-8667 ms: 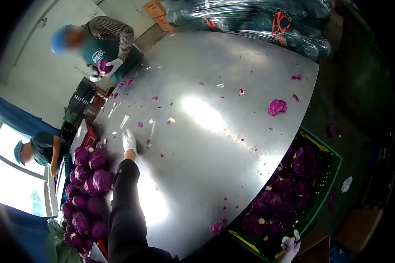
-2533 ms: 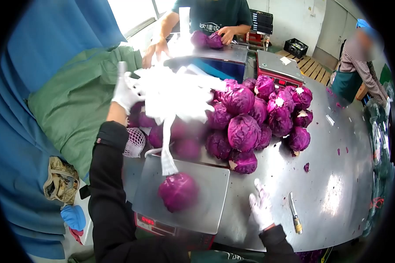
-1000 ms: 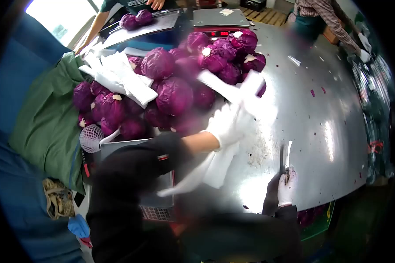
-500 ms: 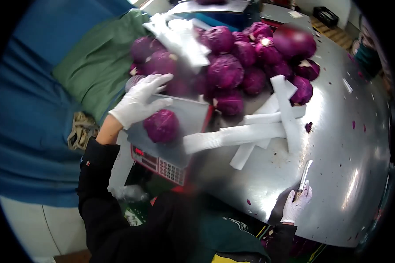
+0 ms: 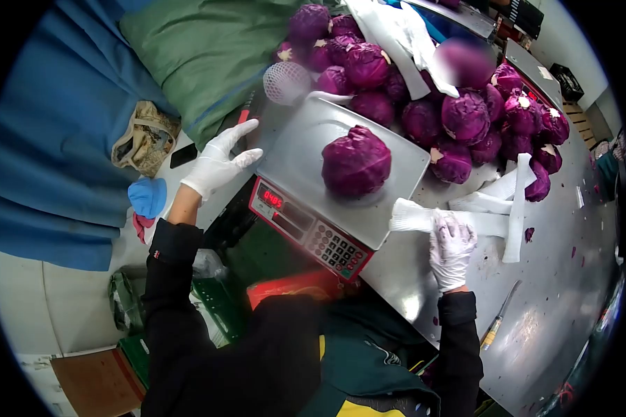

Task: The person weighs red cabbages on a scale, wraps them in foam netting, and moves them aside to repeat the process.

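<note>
A red cabbage (image 5: 357, 162) rests on the metal pan of the digital scale (image 5: 289, 149), whose red digits are lit. Left of the scale, my left hand (image 5: 221, 160) in a white glove is held with thumb and fingers apart, holding nothing. My right hand (image 5: 452, 247), also gloved, has its fingers curled onto a white foam net sleeve (image 5: 410, 217) on the metal table, right of the scale. More foam sleeves (image 5: 517, 208) lie across one another beyond that hand. A knife (image 5: 499, 318) with a yellowish handle lies on the table to the right, apart from my hand.
Several red cabbages (image 5: 464, 117) are heaped behind the scale, with long foam sleeves (image 5: 396, 42) over them. One netted cabbage (image 5: 286, 83) is near the green sack (image 5: 202, 62). A camouflage cap (image 5: 148, 139), dark phone (image 5: 183, 156) and blue cap (image 5: 147, 197) lie at left.
My right hand has let go of the knife and moved left onto a foam sleeve. My left hand has drawn away from the cabbage on the scale. The camera view has shifted.
</note>
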A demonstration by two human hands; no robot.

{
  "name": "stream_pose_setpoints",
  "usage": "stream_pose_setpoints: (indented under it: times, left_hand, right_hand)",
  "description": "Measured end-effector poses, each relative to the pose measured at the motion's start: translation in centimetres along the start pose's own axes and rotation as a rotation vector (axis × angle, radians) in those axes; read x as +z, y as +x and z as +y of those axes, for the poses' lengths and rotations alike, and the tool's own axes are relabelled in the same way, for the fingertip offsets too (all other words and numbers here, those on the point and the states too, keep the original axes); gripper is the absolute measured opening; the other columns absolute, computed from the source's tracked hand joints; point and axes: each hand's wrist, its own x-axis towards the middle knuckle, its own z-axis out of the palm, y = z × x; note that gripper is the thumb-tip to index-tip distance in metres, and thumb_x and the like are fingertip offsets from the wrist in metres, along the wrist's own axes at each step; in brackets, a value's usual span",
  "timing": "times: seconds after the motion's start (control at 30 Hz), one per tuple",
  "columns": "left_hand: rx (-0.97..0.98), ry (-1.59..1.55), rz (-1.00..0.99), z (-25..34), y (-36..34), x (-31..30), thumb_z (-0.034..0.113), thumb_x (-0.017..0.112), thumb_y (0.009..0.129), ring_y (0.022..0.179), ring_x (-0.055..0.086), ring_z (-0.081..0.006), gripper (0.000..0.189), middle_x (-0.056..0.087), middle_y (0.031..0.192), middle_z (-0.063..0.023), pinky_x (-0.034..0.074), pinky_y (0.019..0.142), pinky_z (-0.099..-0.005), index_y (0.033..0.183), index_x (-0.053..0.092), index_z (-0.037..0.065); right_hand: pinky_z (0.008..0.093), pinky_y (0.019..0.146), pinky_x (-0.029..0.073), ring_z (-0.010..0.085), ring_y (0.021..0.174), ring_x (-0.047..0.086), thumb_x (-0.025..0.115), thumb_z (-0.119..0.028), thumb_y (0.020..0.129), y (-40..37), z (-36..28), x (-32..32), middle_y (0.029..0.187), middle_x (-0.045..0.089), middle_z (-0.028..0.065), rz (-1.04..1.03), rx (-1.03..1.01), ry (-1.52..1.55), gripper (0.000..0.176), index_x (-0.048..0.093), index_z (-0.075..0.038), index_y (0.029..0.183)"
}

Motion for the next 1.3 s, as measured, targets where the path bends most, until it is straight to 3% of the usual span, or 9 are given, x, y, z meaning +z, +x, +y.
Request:
stream_pose_setpoints:
  times: [0.27,0.6,0.77,0.8,0.9,1.07,1.17,1.2,1.3]
  left_hand:
    - [-0.103,-0.202,0.005,-5.7,5.5,3.2,0.013,0.068,0.09,0.12,0.055,-0.0191,0.049,0.058,0.13,-0.0108,0.042,0.102,-0.0315,0.136,0.051,0.007]
    - [0.218,-0.212,-0.027,-2.2,17.9,6.9,0.007,0.066,0.089,0.125,0.052,-0.0215,0.055,0.054,0.136,-0.0148,0.039,0.106,-0.0327,0.139,0.044,0.0]
    - [0.545,0.233,0.071,4.6,23.1,10.0,0.021,0.08,0.071,0.134,0.033,-0.0459,0.091,0.03,0.144,-0.0316,0.033,0.109,-0.0458,0.148,0.031,0.016]
    - [0.559,0.278,0.078,5.1,24.2,11.0,0.028,0.079,0.071,0.134,0.027,-0.0498,0.092,0.023,0.147,-0.0332,0.037,0.104,-0.0526,0.148,0.028,0.027]
    - [0.589,0.331,0.151,6.6,27.1,13.1,0.032,0.08,0.069,0.136,0.024,-0.0495,0.095,0.024,0.147,-0.0327,0.035,0.103,-0.0571,0.148,0.028,0.021]
    - [0.984,0.596,0.121,14.7,28.4,13.9,0.013,0.075,0.065,0.138,0.026,-0.0439,0.097,0.024,0.152,-0.0211,0.028,0.111,-0.0493,0.15,0.03,0.025]
    - [0.995,0.603,-0.021,15.0,32.5,15.6,0.017,0.062,0.079,0.13,0.039,-0.0405,0.059,0.045,0.14,-0.0173,0.03,0.108,-0.051,0.136,0.051,0.023]
    - [1.112,0.597,0.241,14.5,33.5,15.9,0.011,0.054,0.082,0.112,0.054,-0.0357,0.042,0.055,0.123,-0.013,0.043,0.097,-0.0461,0.123,0.057,0.014]
    - [0.929,0.831,0.277,12.4,36.0,14.9,0.014,0.052,0.084,0.11,0.053,-0.0382,0.041,0.057,0.114,-0.018,0.043,0.095,-0.0469,0.126,0.056,0.013]
  right_hand:
    - [0.0405,0.077,0.048,0.0329,0.083,0.06,0.062,-0.002,0.088,1.0,0.5,-3.7,0.09,0.064,0.0132,0.334,0.181,0.186,0.013,0.062,-0.005,0.1]
    - [0.0485,0.102,0.031,0.0333,0.129,0.043,0.062,-0.009,0.068,0.6,-0.2,-2.1,0.136,0.047,0.0148,-0.373,0.116,-0.236,0.065,0.049,-0.012,0.131]
    - [0.0574,0.104,0.026,0.03,0.132,0.039,0.063,-0.018,0.068,1.4,-2.3,-1.6,0.135,0.048,0.0117,-0.546,0.016,-0.217,0.064,0.051,-0.019,0.13]
    - [0.0569,0.103,0.027,0.0288,0.128,0.043,0.062,-0.018,0.068,0.5,-1.4,-1.1,0.13,0.051,0.0107,-0.506,0.063,-0.203,0.058,0.054,-0.017,0.126]
    - [0.0529,0.103,0.028,0.0251,0.12,0.051,0.062,-0.019,0.071,-1.1,1.7,-0.4,0.12,0.058,0.0069,-0.458,0.267,-0.205,0.052,0.056,-0.016,0.122]
    - [0.0469,0.102,0.031,0.0261,0.11,0.057,0.061,-0.019,0.078,-0.5,0.7,-2.8,0.114,0.062,0.008,-0.194,0.358,-0.066,0.04,0.057,-0.013,0.118]
    - [0.0418,0.095,0.04,0.0259,0.105,0.059,0.064,-0.017,0.077,0.6,0.7,-4.9,0.111,0.062,0.0095,-0.021,0.277,-0.072,0.041,0.056,-0.009,0.117]
    - [0.0339,0.084,0.048,0.0208,0.097,0.062,0.069,-0.014,0.08,1.1,1.6,-5.8,0.106,0.063,0.0084,0.042,0.341,0.217,0.035,0.059,-0.006,0.112]
    - [0.0287,0.08,0.051,0.011,0.09,0.06,0.07,-0.017,0.089,0.4,1.6,-8.2,0.101,0.064,0.0043,0.33,0.753,0.442,0.021,0.064,-0.002,0.103]
